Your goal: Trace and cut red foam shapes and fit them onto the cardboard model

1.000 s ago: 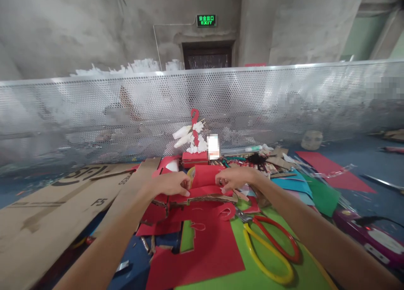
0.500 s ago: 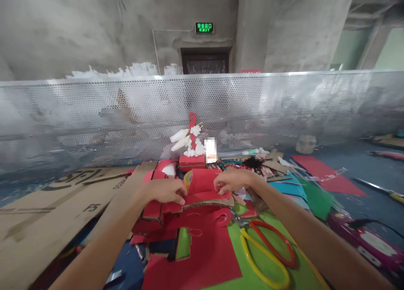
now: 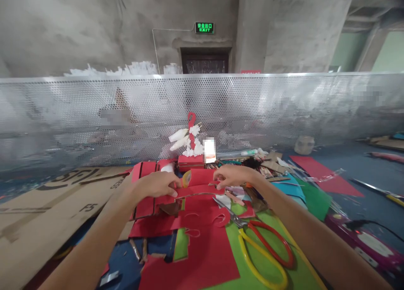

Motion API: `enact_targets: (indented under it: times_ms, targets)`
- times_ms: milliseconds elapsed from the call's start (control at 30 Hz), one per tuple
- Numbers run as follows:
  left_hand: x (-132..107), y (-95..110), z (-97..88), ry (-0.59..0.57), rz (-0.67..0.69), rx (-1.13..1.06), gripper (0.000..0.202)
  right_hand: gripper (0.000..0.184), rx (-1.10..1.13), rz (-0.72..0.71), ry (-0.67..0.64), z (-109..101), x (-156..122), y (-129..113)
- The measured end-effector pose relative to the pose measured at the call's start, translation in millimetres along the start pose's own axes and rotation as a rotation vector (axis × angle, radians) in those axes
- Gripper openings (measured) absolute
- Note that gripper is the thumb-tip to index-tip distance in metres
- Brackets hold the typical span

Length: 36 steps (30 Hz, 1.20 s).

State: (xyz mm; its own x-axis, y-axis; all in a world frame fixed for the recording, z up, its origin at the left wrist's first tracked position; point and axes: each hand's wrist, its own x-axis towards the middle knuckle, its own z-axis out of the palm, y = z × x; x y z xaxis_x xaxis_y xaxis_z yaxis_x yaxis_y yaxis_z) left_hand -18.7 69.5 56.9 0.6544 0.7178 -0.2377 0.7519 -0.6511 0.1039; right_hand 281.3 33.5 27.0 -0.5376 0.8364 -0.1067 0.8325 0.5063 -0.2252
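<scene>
My left hand pinches the left end of a red-covered cardboard strip. At its right end my right hand has its fingers closed on the same strip. Behind the strip stands an upright red paper flap, with a roll of yellowish tape by its left edge. A large cut red sheet lies in front, with a curled red cutout on it. Scissors with one red and one yellow handle rest to the right, blades partly open.
Brown cardboard spreads over the left side. A swan-like red and white paper figure stands on a red box before a perforated metal screen. Green sheets, a purple device and a box cutter lie at right.
The red strip has moved slightly up and left and been turned, showing less of its brown edge. Both hands moved with it, uncovering more of the scissor blades and the red sheet.
</scene>
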Motion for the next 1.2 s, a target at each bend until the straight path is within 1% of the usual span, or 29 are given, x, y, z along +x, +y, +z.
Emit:
enact_targets:
  times_ms: [167, 267, 533, 733, 800, 900, 967, 1200]
  targets:
    - [-1, 6, 0.5, -0.003, -0.017, 0.022, 0.03, 0.024, 0.02, 0.01, -0.032, 5, 2, 4]
    - [-1, 9, 0.3, -0.012, -0.028, 0.023, 0.032, 0.026, 0.034, 0.002, -0.056, 7, 3, 6]
    - [2, 3, 5.1, 0.001, -0.033, -0.012, 0.031, 0.029, 0.083, -0.006, -0.088, 7, 3, 8]
    - [1, 3, 4.2, -0.014, -0.025, -0.029, 0.03, 0.038, 0.075, -0.031, -0.12, 6, 2, 8]
    - [1, 4, 3.5, -0.019, -0.025, -0.021, 0.029, 0.035, 0.099, -0.057, -0.101, 8, 3, 8]
    - [1, 5, 3.1, -0.021, -0.031, 0.009, 0.03, 0.025, 0.168, -0.112, -0.048, 11, 5, 11]
    - [1, 5, 3.2, -0.022, -0.035, 0.016, 0.03, 0.022, 0.192, -0.124, -0.044, 13, 7, 13]
    - [2, 1, 5.0, -0.024, 0.002, -0.015, 0.03, 0.023, 0.229, -0.132, -0.051, 14, 7, 13]
